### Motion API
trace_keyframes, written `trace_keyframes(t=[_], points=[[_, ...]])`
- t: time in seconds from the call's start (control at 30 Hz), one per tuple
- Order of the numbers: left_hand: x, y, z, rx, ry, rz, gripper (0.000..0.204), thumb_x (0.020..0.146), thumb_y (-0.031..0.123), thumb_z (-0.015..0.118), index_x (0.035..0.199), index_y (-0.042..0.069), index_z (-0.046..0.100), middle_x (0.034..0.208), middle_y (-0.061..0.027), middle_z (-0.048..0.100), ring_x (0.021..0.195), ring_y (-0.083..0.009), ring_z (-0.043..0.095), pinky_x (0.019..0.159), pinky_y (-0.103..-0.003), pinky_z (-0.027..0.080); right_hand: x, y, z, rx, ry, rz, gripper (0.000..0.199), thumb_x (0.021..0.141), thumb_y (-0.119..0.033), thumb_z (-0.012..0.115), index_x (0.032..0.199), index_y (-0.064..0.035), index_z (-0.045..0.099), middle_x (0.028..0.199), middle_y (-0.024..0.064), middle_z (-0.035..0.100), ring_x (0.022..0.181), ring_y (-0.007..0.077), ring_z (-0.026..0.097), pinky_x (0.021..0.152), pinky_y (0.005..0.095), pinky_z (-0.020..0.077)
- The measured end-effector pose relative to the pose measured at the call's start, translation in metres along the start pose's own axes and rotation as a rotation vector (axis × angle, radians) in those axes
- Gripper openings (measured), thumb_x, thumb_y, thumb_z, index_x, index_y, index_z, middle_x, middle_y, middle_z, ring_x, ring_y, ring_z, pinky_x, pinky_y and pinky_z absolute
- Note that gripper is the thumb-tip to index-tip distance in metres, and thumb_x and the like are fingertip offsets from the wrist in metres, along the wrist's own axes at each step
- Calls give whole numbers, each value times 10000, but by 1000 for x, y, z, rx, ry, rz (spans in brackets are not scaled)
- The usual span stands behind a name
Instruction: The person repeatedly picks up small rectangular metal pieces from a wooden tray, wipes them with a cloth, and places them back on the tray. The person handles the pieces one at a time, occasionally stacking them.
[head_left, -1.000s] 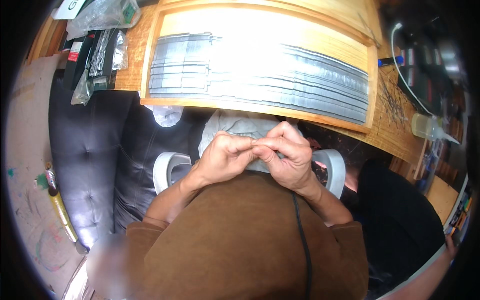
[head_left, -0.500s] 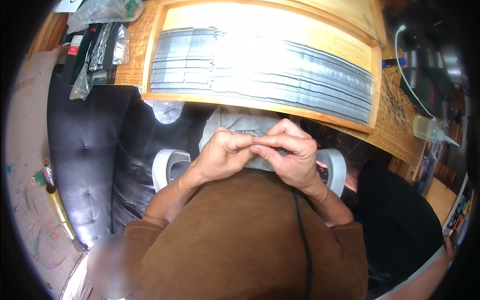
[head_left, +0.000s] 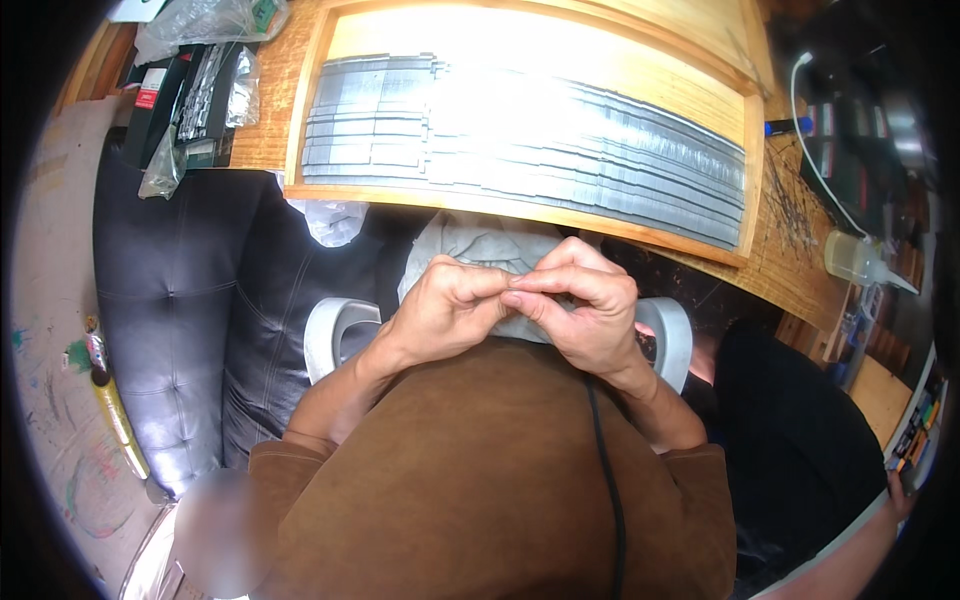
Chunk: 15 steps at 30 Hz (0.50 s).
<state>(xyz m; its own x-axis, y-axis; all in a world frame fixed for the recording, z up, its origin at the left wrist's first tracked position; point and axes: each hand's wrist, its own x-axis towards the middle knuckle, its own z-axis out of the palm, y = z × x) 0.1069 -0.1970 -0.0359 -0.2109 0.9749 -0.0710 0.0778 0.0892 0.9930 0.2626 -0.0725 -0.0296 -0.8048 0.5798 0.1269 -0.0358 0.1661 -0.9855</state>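
**Hands Pinched Together Over a Grey Cloth**

The left hand [head_left: 447,312] and the right hand [head_left: 585,315] met in front of the person's chest, fingertips pressed together in a tight pinch. Whatever sat between the fingertips was too small to make out. Both grips were nearly closed, fingers curled. Just under the hands lay a crumpled grey cloth [head_left: 480,245], resting near the edge of the desk [head_left: 270,110]. Beyond it, farther away, a shallow wooden tray [head_left: 745,170] held rows of flat grey metal strips [head_left: 520,135]. A clear squeeze bottle [head_left: 860,260] lay on the desk to the right. A black leather chair [head_left: 180,300] stood at the left.
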Motion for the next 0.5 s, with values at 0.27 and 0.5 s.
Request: trace_keyframes(t=[0.27,0.5], points=[[1,1,0,8,-2,-1,166,903,6,742,1064,7,783,814,-187,750,685,-228,755,602,-301,544,2,0,-2,-12,0,-24,164,793,19,863,942,-15,803,833,52,684,751,139,655,645,265,521],[1,4,-1,18,-12,-6,182,901,-2,741,1078,3,782,834,-189,757,713,-232,767,623,-301,558,2,0,-3,-5,4,-28,153,793,17,863,927,-14,799,828,55,683,747,139,653,643,267,519]])
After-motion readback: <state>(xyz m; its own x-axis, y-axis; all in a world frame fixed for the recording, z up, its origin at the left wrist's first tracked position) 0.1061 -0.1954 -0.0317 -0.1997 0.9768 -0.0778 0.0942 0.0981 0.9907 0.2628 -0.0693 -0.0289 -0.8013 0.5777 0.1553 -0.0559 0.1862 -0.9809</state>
